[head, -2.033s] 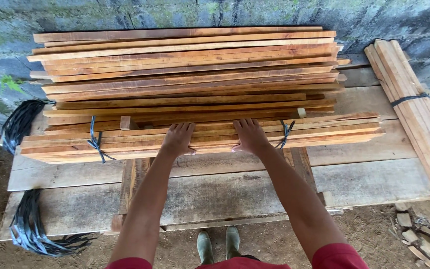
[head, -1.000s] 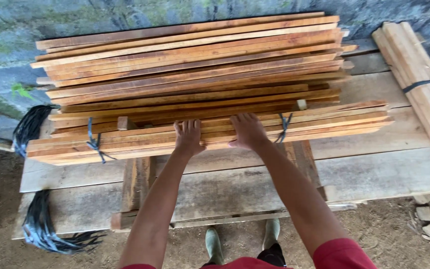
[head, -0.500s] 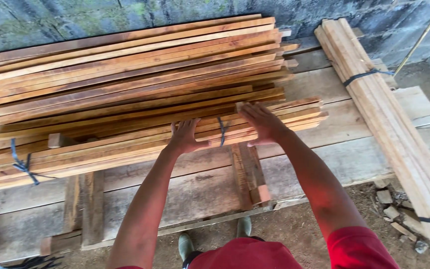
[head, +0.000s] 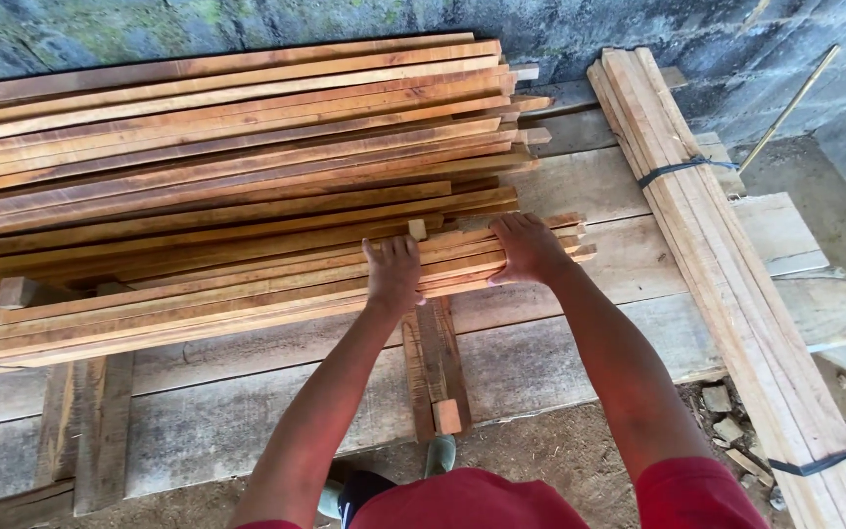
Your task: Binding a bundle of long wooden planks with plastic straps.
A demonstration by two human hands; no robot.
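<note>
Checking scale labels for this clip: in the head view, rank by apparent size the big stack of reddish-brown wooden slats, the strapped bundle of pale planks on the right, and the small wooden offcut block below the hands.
1. Stack of reddish-brown wooden slats
2. Strapped bundle of pale planks
3. Small wooden offcut block

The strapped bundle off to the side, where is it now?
In the head view, the strapped bundle lies on the right, running diagonally from the wall toward the lower right corner, apart from the stack under both hands.
</note>
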